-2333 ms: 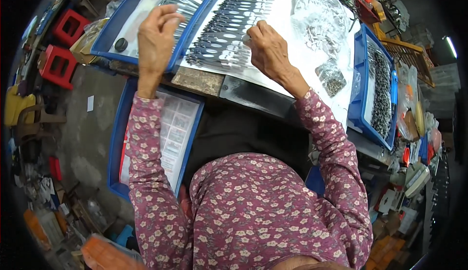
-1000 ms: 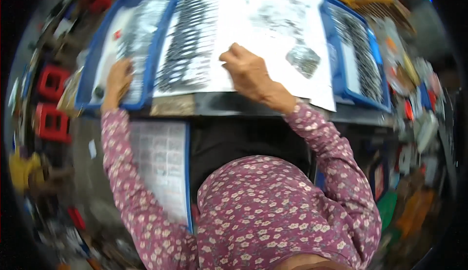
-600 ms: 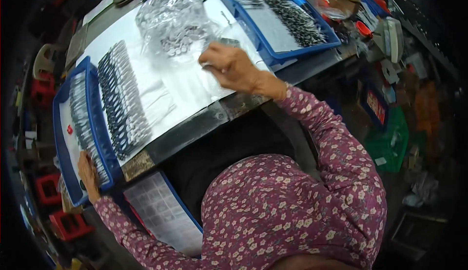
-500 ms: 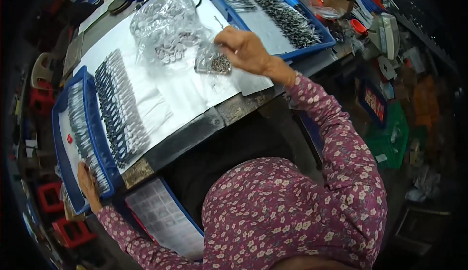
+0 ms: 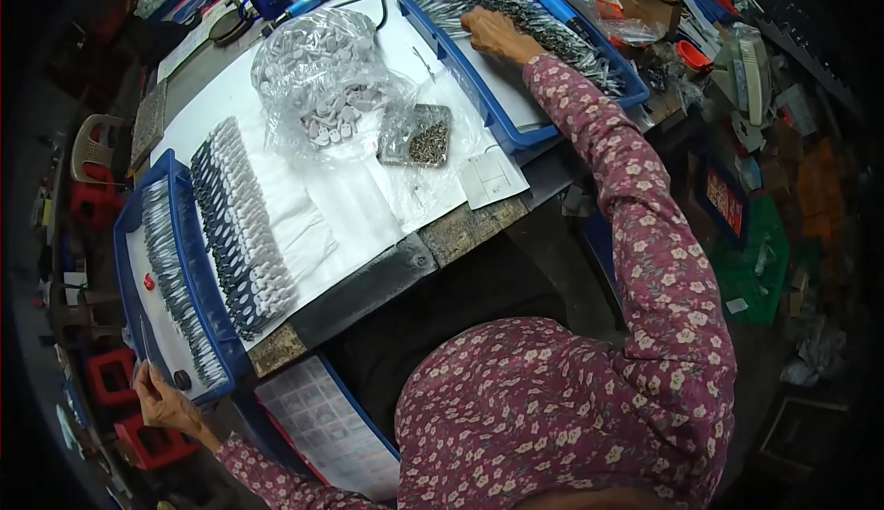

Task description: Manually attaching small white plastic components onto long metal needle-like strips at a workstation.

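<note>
My left hand [image 5: 168,403] is at the near end of the left blue tray [image 5: 195,257], its fingers pinching a thin metal piece [image 5: 144,335] that points up. Inside that tray lie a row of slender silvery pieces [image 5: 170,266], a small red item [image 5: 149,282] and a small dark round item [image 5: 182,379]. My right hand [image 5: 502,35] reaches into the right blue tray [image 5: 488,110], fingers bent down among many slender metal pieces [image 5: 552,40]. Whatever its fingertips hold is hidden. Between the trays, a plastic bag [image 5: 318,63] of whitish tags rests on white paper [image 5: 359,197].
Dark and white pieces [image 5: 241,225] form long rows beside the left tray. A small box [image 5: 428,142] of tiny metal parts lies under plastic film. A blue pen-shaped tool [image 5: 548,2] rests along the right tray. Red stools [image 5: 152,441] stand below left.
My right hand has moved from above the small box, away and right, into the right tray. My left hand has drawn back to the left tray's near corner and now shows a thin piece.
</note>
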Available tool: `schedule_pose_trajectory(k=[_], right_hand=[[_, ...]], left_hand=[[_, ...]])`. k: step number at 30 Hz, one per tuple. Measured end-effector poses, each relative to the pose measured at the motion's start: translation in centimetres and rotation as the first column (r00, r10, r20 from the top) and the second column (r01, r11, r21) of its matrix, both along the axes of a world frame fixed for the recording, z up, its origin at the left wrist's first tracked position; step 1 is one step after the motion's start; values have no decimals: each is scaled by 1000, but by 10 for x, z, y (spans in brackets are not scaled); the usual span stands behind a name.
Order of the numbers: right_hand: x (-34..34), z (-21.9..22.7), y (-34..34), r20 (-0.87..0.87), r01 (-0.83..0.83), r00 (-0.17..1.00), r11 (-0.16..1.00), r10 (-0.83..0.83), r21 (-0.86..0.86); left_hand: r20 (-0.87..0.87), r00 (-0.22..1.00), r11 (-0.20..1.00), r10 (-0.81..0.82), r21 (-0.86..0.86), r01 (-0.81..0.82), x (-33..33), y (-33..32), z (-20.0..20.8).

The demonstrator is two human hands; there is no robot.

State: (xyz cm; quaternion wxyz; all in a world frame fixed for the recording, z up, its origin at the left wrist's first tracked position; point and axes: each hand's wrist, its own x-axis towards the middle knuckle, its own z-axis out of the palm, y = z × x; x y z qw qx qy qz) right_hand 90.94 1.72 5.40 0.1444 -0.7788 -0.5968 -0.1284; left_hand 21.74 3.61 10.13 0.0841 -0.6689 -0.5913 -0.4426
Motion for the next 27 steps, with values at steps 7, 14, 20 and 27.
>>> schedule_pose_trajectory(k=[7, 14, 20, 27], right_hand=[[23, -15, 15, 106, -84, 991, 996, 85, -14], [26, -20, 8, 139, -80, 986, 995, 88, -63], [30, -25, 10, 99, -98, 989, 991, 107, -92], [17, 2, 0, 107, -102, 989, 995, 99, 20]], left_hand=[[326, 913, 969, -246, 58, 240, 72, -46, 47], [489, 762, 883, -424, 36, 468, 116, -74, 48], [693, 426, 629, -582, 53, 775, 139, -95, 54], [853, 176, 470, -491, 89, 878, 142, -104, 58]])
